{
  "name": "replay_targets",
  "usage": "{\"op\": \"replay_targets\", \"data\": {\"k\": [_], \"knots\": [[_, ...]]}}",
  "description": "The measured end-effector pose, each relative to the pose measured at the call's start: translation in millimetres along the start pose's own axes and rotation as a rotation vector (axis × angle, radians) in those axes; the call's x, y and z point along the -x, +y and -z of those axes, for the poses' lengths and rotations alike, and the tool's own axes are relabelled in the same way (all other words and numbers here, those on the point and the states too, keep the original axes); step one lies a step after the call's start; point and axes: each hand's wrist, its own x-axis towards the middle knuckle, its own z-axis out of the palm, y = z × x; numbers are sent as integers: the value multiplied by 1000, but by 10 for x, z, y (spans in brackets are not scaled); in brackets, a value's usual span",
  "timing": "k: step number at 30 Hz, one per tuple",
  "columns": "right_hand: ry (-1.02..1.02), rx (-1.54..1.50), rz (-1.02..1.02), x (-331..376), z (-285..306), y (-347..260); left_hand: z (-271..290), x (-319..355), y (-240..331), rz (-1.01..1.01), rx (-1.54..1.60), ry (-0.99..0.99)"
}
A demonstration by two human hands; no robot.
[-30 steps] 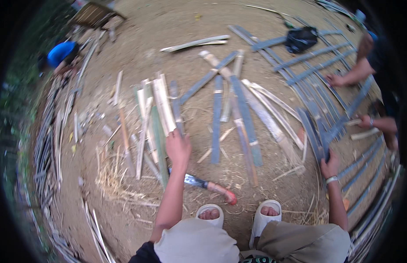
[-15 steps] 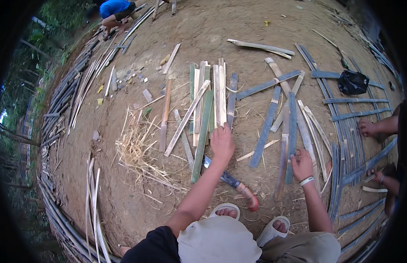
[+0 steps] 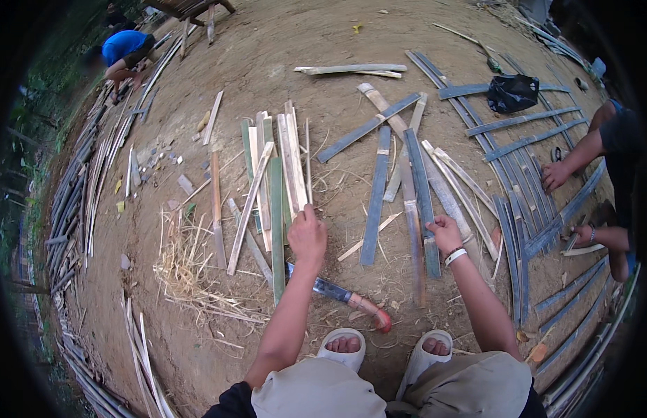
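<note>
My left hand is closed on the near end of a bamboo strip, which stands on its edge beside a group of pale split bamboo slats. To the right, my right hand pinches the edge of a dark-skinned bamboo slat near its lower end. Other dark slats lie around it, some crossing. A green slat lies just left of my left hand. Between my forearms and near my feet rests a machete with a curved, red-ended handle; my left forearm partly covers it.
Shavings are heaped at left. At right, a lattice of bamboo strips carries a black plastic bag; another person's hands work beside it. A person in blue bends near bamboo poles at far left.
The view has shifted right. The strip at my left hand has turned from its dark face onto its edge. My right fingers have closed on the dark slat's edge.
</note>
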Motion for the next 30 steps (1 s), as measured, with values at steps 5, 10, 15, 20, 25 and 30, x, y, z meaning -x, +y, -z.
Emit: {"op": "replay_targets", "data": {"k": [5,10,15,20,25,30], "knots": [[-45,-365,-281,339,51,-503,420,108,140,132,290,-24],[-75,-422,-121,1171,-209,-483,817,560,702,106,697,-273],[-279,-590,-237,1379,-521,-260,615,1238,1098,-281,651,-335],[-493,-611,-394,1326,-315,-410,496,1535,1220,-336,947,-358],[-264,2,-143,1295,-157,-382,438,1082,953,-152,593,-302],[-48,247,220,1474,299,-187,65,542,628,-272,175,-291]]}}
